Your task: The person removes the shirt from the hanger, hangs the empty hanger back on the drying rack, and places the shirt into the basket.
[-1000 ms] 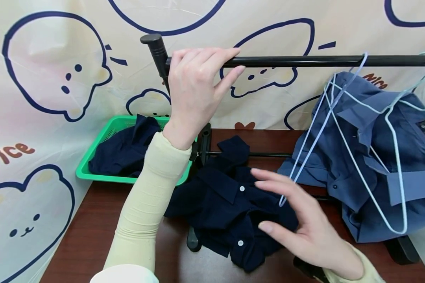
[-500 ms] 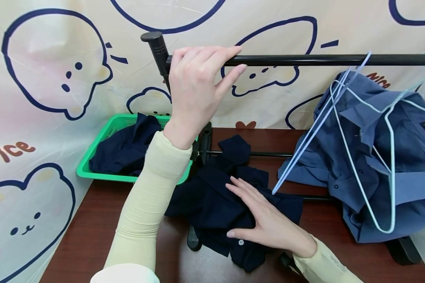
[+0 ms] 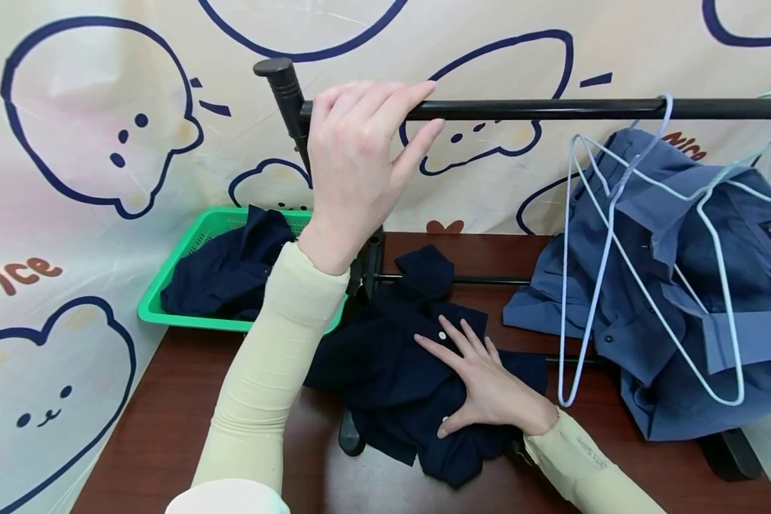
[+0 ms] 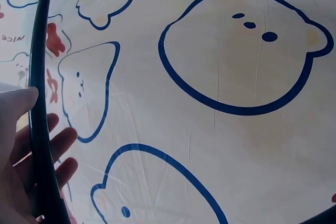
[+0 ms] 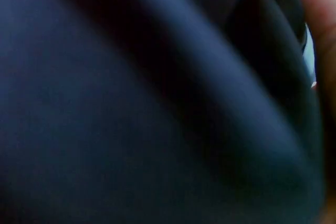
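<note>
My left hand (image 3: 363, 160) holds the black clothes rail (image 3: 540, 109) near its left end. In the left wrist view, the thumb (image 4: 18, 102) lies on one side of the rail and the fingertips show past its other side. A navy shirt (image 3: 385, 360) with white buttons lies crumpled on the table below. My right hand (image 3: 488, 382) rests on the shirt with its fingers spread. Blurred navy cloth (image 5: 79, 108) fills most of the right wrist view, with part of the hand at the right edge.
A lavender hanger (image 3: 607, 243) and a mint hanger (image 3: 722, 264) hang from the rail at the right, in front of slate-blue shirts (image 3: 662, 385). At the left, a green basket (image 3: 195, 323) holds another navy garment (image 3: 228, 275) on the brown table (image 3: 167, 414).
My right hand has come down and left onto the navy shirt, its fingers spreading out. The lavender hanger has swung and turned on the rail. My left hand has stayed put.
</note>
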A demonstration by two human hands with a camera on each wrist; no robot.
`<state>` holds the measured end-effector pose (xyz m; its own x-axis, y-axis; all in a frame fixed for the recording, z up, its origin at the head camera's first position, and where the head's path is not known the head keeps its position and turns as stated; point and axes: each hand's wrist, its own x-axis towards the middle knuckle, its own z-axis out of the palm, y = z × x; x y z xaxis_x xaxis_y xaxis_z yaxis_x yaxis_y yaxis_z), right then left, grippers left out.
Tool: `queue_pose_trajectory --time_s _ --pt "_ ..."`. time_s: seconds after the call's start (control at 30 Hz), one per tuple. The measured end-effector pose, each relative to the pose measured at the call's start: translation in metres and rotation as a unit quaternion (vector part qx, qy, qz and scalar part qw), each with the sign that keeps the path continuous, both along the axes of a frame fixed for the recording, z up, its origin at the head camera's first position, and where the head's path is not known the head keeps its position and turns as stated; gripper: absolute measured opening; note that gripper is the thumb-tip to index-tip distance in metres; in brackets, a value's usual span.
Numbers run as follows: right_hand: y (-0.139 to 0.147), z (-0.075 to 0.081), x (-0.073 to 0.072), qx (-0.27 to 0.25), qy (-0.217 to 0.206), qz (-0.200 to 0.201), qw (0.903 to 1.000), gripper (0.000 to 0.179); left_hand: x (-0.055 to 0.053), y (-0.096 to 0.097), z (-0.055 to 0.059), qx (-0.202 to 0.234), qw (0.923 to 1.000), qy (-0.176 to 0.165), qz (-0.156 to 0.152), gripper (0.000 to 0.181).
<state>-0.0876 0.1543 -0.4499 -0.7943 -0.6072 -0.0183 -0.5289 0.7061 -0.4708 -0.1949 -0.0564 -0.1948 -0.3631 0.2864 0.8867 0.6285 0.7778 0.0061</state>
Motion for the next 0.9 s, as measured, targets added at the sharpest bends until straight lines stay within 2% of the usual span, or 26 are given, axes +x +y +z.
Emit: queue_pose_trajectory --time_s 0.1,0.17,0.4,0.5,0.6,0.7,0.8,0.9 --pt "0.000 -0.006 -0.006 0.001 0.001 0.002 1.0000 0.120 0.003 -0.002 -0.001 -0.018 0.9998 0.002 0.002 0.048" --pt "0.001 -0.008 -0.009 0.004 0.004 0.004 1.0000 0.119 0.007 -0.005 -0.003 -0.024 0.9997 0.005 -0.007 0.050" --pt "0.005 -0.012 -0.015 0.005 0.008 0.004 0.9999 0.111 0.034 -0.012 -0.018 0.002 0.9956 0.035 -0.087 0.049" --pt "0.007 -0.014 -0.018 -0.007 0.004 0.010 0.9999 0.104 0.047 -0.014 -0.032 0.009 0.9933 0.015 -0.115 0.052" --pt "0.010 -0.017 -0.022 -0.029 -0.005 0.015 0.9995 0.095 0.056 -0.016 -0.056 0.000 0.9904 -0.040 -0.132 0.060" --pt "0.014 -0.018 -0.026 -0.076 -0.025 0.018 0.9966 0.082 0.063 -0.018 -0.086 -0.033 0.9841 -0.119 -0.128 0.072" --pt "0.019 -0.016 -0.030 -0.148 -0.057 0.018 0.9872 0.069 0.069 -0.019 -0.119 -0.085 0.9696 -0.208 -0.096 0.086" --pt "0.024 -0.011 -0.036 -0.207 -0.082 0.016 0.9748 0.060 0.076 -0.018 -0.147 -0.124 0.9491 -0.283 -0.061 0.098"
